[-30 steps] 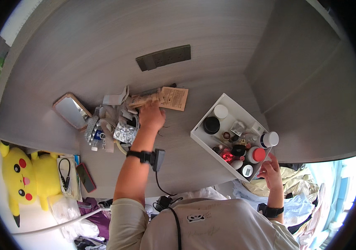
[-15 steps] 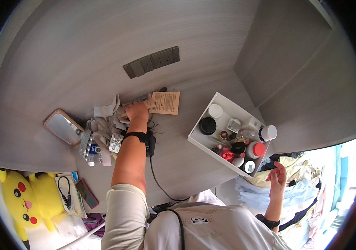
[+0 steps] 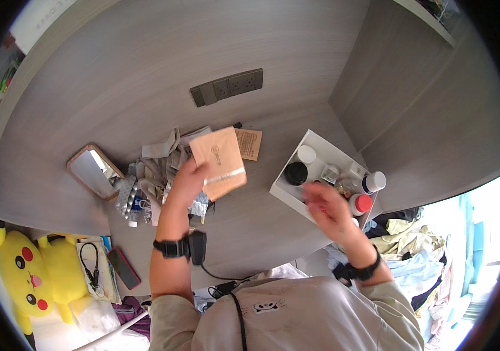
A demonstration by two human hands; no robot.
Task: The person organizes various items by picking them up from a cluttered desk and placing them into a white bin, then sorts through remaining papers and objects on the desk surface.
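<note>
My left hand (image 3: 188,178) is closed on the lower left edge of a tan paper packet (image 3: 222,153), held up over the desk. Behind it, another tan packet (image 3: 251,144) lies flat. Beside the left hand spreads a pile of crumpled wrappers, papers and blister packs (image 3: 153,169). My right hand (image 3: 329,210), slightly blurred, hovers over the near side of a white open box (image 3: 286,199). Its fingers look apart with nothing in them, and it hides part of the contents. In the box stand a black-lidded jar (image 3: 296,173), a white-lidded jar (image 3: 306,154) and a red-capped bottle (image 3: 361,203).
A wood-framed mirror (image 3: 93,169) rests left of the pile. Sockets (image 3: 226,88) are set in the back panel. A yellow plush toy (image 3: 33,275) and a phone (image 3: 123,268) lie at lower left. Clothes (image 3: 413,257) are heaped at right. A cable runs from my left wristband.
My left hand has come back from the pile toward me, lifting a tan packet. My right hand has moved up and left from beside the white box to over it.
</note>
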